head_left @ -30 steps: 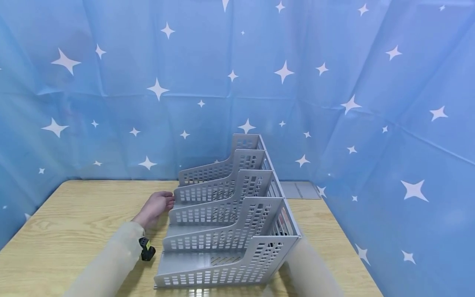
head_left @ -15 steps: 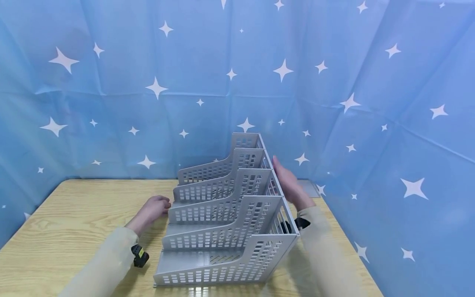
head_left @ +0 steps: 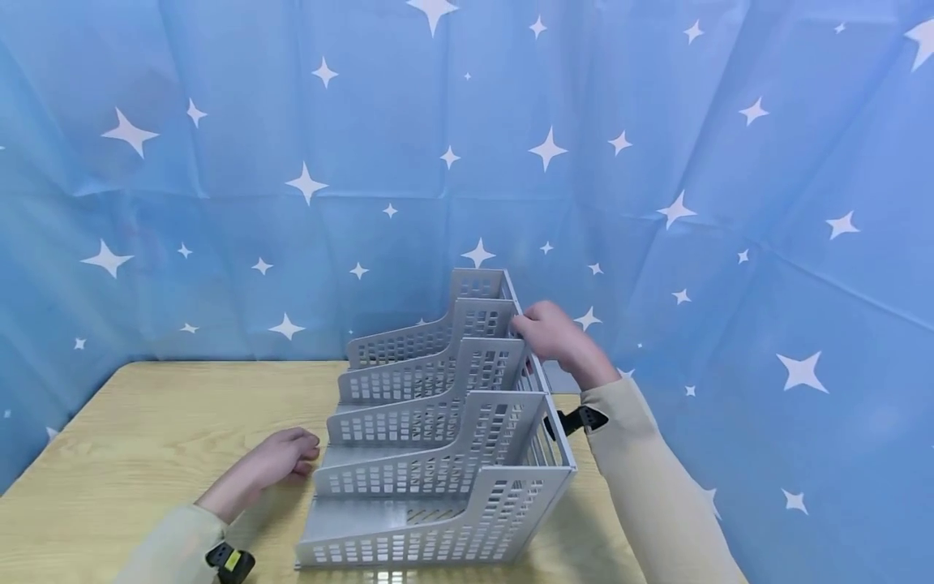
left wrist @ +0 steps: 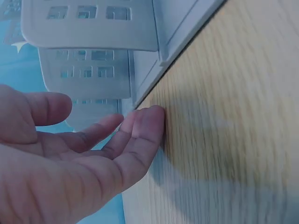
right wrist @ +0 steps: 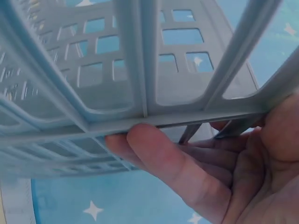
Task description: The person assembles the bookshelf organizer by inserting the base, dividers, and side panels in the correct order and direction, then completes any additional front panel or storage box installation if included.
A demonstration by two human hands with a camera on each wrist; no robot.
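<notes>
A grey file organizer (head_left: 357, 519) with several perforated, sloping dividers stands on the wooden table. My right hand (head_left: 554, 332) grips the top edge of its slatted back near the far end. In the right wrist view the fingers (right wrist: 173, 163) lie along the frame's rail below the slats. Just outside the low front ends of the dividers is my left hand (head_left: 273, 466), holding nothing, its fingers loosely bent. The left wrist view shows those fingertips (left wrist: 152, 116) close to the table and the organizer's base edge.
Behind the organizer, past the right forearm, a flat grey panel (head_left: 560, 377) is partly hidden. A blue curtain (head_left: 219, 243) with white stars hangs around the table (head_left: 175, 438). Black devices (head_left: 232, 561) are strapped to both wrists.
My right hand has come up from behind the organizer to the top of its back and taken hold. My left hand has drawn back toward me along the front ends. The organizer has barely moved.
</notes>
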